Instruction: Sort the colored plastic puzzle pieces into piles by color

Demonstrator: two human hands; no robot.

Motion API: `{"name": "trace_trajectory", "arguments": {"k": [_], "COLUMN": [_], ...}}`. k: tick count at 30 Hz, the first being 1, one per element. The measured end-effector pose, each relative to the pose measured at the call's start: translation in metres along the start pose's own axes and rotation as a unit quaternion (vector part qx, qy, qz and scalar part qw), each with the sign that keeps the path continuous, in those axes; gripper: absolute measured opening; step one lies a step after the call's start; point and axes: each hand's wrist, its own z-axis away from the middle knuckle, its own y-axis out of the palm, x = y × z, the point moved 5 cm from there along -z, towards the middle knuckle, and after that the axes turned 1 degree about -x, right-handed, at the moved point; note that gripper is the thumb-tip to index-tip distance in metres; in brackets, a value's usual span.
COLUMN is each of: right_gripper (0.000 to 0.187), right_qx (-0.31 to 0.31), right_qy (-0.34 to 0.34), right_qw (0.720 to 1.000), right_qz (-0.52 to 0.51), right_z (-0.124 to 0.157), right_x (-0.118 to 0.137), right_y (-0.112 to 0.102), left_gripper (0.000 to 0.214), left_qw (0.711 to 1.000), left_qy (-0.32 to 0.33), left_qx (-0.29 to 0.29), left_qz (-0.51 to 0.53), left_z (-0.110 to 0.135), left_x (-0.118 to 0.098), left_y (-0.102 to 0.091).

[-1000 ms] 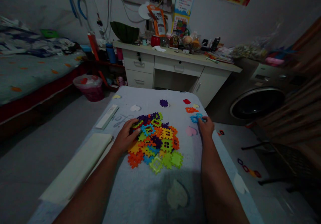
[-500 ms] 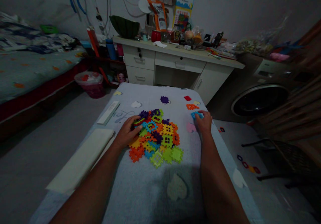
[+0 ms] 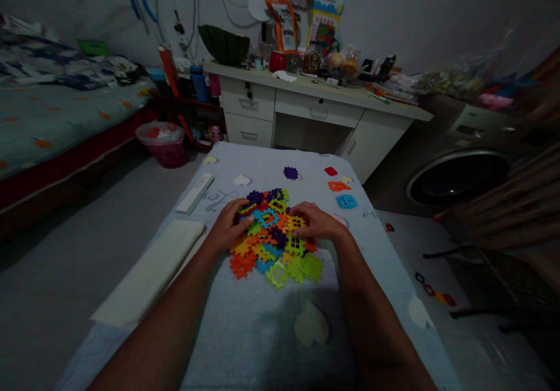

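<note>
A heap of interlocking plastic building tiles (image 3: 266, 251) in orange, green, yellow, blue and purple lies mid-table. My left hand (image 3: 227, 226) rests at the heap's left edge, thumb apart from its fingers. Over the right side of the heap is my right hand (image 3: 315, 220), fingers and thumb spread around a yellow window tile (image 3: 296, 222); no tile is lifted. Apart from the heap, a blue tile (image 3: 346, 201), an orange tile (image 3: 339, 186) and a red tile (image 3: 331, 171) form a column at the far right. A purple tile (image 3: 290, 173) lies toward the back.
The cloth-covered table (image 3: 245, 344) carries a long white box (image 3: 195, 193) and a folded pale sheet (image 3: 151, 271) on its left. Behind it stands a white desk (image 3: 317, 104), with a washing machine (image 3: 446, 152) at right. A pink bin (image 3: 164, 146) and a bed (image 3: 56, 117) are left.
My right hand has let go of the blue tile, which now lies below the orange one, and has moved left to the heap. My left hand stays at the heap. The view has shifted slightly.
</note>
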Motion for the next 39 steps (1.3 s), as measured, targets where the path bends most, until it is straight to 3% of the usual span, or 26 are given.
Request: {"name": "trace_trajectory", "arguments": {"k": [5,13,18,22,25,28,33,39], "right_gripper": [0.043,0.044,0.050,0.049,0.047,0.048,0.056,0.054], "right_qx": [-0.031,-0.149,-0.268,-0.324,-0.324,-0.293,-0.261,-0.276], "right_qy": [0.017,0.064,0.137,0.234,0.328,0.388,0.445,0.449], "right_qw": [0.999,0.984,0.954,0.910,0.868,0.845,0.827,0.822], "right_qz": [0.004,-0.076,-0.003,0.112,0.184,0.224,0.224,0.215], "right_z": [-0.002,-0.005,0.006,0.036,0.066,0.091,0.111,0.114], "right_x": [-0.004,-0.019,-0.041,-0.074,-0.098,-0.112,-0.114,-0.117], "right_y": [-0.001,-0.003,-0.029,-0.063,-0.079,-0.080,-0.058,-0.039], "left_gripper": [0.049,0.042,0.043,0.045,0.046,0.045,0.043,0.041], "left_qw": [0.999,0.998,1.000,1.000,1.000,1.000,1.000,1.000], "left_qy": [-0.022,-0.041,-0.015,-0.018,-0.019,-0.011,-0.006,-0.009], "left_qx": [0.013,0.014,-0.002,-0.015,-0.010,-0.012,-0.012,-0.013], "left_qz": [0.032,0.056,0.015,-0.015,-0.015,-0.008,0.003,0.010], "left_z": [-0.003,-0.012,-0.013,-0.012,-0.012,-0.013,-0.014,-0.013], "left_x": [0.001,0.009,0.011,0.013,0.012,0.009,0.008,0.010], "left_y": [-0.002,-0.003,-0.002,-0.002,-0.001,-0.001,-0.001,-0.002]}}
